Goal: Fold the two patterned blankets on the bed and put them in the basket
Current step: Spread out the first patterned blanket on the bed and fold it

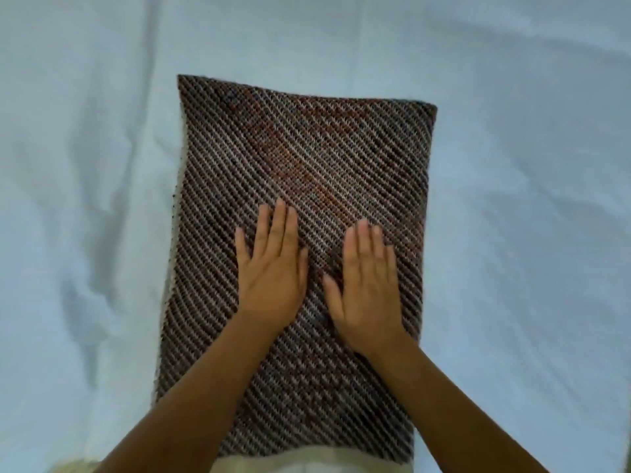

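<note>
Because the pale blue-white bed sheet (pixel 529 233) fills almost the whole frame, its soft creases run out to every edge, deepest at the left.

At the centre lies one patterned blanket (pixel 307 148), folded into a tall rectangle. It reaches from the upper middle of the frame nearly to the bottom edge. Its weave is dark brown with light diagonal stripes and rust-coloured patches towards the top. A thin cream border (pixel 179 199) shows along its left side, and a cream strip of fabric (pixel 307 464) crosses the frame just below its bottom edge.

Two bare forearms come up from the lower corners and converge over the blanket. The left hand (pixel 273 271) lies palm down, flat on the blanket just left of centre. Its fingers (pixel 281 227) are straight and close together, the little finger slightly spread, the thumb angled inward. The right hand (pixel 367 288) rests flat beside it, a little lower, near but not touching. Its fingers (pixel 363 240) are straight and together, the thumb turned towards the other hand.

A small blurred yellowish shape (pixel 68 467) sits at the lower left edge; what it is cannot be told.
</note>
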`<state>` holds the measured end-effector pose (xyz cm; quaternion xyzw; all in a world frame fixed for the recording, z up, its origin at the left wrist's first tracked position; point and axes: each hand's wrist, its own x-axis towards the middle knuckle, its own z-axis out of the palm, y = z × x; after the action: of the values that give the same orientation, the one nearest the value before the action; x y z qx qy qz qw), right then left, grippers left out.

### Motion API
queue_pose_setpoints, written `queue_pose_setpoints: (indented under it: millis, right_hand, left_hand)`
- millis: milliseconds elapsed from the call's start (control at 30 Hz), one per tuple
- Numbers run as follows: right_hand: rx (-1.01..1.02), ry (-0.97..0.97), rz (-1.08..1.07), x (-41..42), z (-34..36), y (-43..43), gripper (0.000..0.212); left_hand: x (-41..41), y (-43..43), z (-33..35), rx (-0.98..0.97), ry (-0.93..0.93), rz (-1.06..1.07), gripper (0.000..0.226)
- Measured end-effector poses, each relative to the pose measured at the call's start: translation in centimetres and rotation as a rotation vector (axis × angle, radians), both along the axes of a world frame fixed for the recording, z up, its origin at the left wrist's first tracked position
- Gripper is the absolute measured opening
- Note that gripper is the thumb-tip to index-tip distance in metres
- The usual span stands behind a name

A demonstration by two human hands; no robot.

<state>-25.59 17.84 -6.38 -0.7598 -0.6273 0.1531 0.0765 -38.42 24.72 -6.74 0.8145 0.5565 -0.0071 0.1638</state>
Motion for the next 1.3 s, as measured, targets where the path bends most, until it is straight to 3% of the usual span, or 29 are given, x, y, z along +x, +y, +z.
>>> queue_pose_setpoints:
  millis: [67,167,333,400,467,533,600,700,833,967,1133,1300]
  right_hand:
    - [-0.109,-0.003,0.104,-1.4,-0.7,-3.8,0.066]
    - [-0.289,-0.048,-0.053,1.0,-2.3,-8.4,0.069]
    - [-0.280,-0.033,-0.304,2.0,-1.0,-10.2,0.071]
    - [-0.177,-0.005,-0.262,0.2,0.2,-10.0,0.070]
    - [-0.098,0.020,-0.087,-2.5,0.8,-10.8,0.067]
    - [-0.184,0.021,0.002,-4.1,0.4,-13.5,0.064]
    - [-0.328,0.031,-0.090,-3.6,0.0,-16.2,0.066]
    - [-0.365,0.029,-0.122,-2.1,0.0,-17.6,0.067]
    - [-0.242,0.088,-0.090,-1.3,0.8,-13.7,0.061]
    - [-0.129,0.091,-0.021,0.6,1.2,-5.7,0.060]
    - [-0.127,0.016,0.162,2.5,0.2,5.2,0.064]
    - [-0.119,-0.068,0.187,5.6,-1.4,13.6,0.070]
  left_hand:
    - [-2.9,-4.8,-0.5,-0.078,0.044,0.022,0.055]
    - [-8.5,-9.2,-1.5,-0.195,0.159,0.192,0.063]
    - [-8.7,-9.6,-0.5,-0.157,0.140,0.307,0.068]
    - [-7.2,-10.5,0.3,-0.117,0.075,0.244,0.064]
    - [-7.1,-12.8,0.2,-0.102,0.069,0.169,0.060]
    - [-9.0,-15.1,-0.7,-0.185,0.114,0.221,0.063]
    - [-11.9,-16.2,-1.6,-0.269,0.153,0.329,0.067]
    - [-14.2,-15.7,-1.8,-0.318,0.174,0.352,0.070]
    - [-12.4,-12.4,-0.4,-0.257,0.072,0.407,0.075]
    - [-8.7,-4.7,0.8,-0.122,-0.031,0.196,0.071]
    - [-3.1,6.9,0.7,-0.052,0.028,-0.051,0.073]
    - [-0.3,16.6,-0.2,-0.013,0.116,-0.267,0.087]
